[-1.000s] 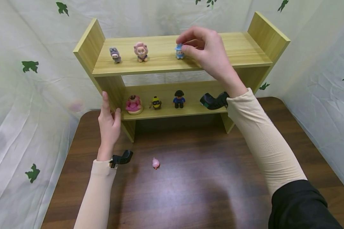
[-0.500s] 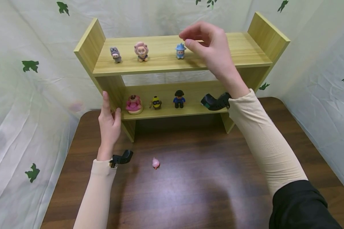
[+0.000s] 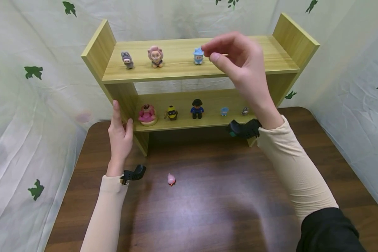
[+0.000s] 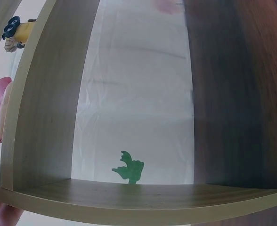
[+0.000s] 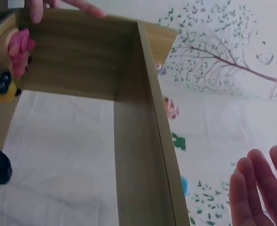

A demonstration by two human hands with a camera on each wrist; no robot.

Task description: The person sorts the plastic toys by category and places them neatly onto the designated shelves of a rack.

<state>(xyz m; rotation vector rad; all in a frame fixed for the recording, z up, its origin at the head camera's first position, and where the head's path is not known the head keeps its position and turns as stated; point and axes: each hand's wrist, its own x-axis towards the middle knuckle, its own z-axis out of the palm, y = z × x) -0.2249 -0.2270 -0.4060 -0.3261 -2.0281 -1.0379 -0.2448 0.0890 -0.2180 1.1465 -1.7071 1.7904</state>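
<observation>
On the upper board of a wooden shelf (image 3: 176, 57), a small blue-hatted figurine (image 3: 198, 56) stands upright. Just to its right is my right hand (image 3: 244, 64), thumb and fingers apart with nothing between them. In the right wrist view the fingers (image 5: 254, 186) look extended in front of the backdrop. My left hand (image 3: 120, 140) rests against the shelf's left side panel, index finger straight up and thumb toward the front edge. A grey figurine (image 3: 127, 60) and a pink lion-like figurine (image 3: 155, 56) stand farther left on the same board.
The lower board bears a pink bear (image 3: 147, 114), a yellow figure (image 3: 171, 113), a blue-shirted toy man (image 3: 196, 109), a tiny blue figure (image 3: 224, 111) and a tiny grey one (image 3: 245, 111). A small pink toy (image 3: 171, 179) lies on the brown table (image 3: 208, 210).
My right hand has let go of the blue-hatted figurine and drawn off to the right. Its lowered wrist now uncovers two tiny figures on the lower board. The left hand stays put.
</observation>
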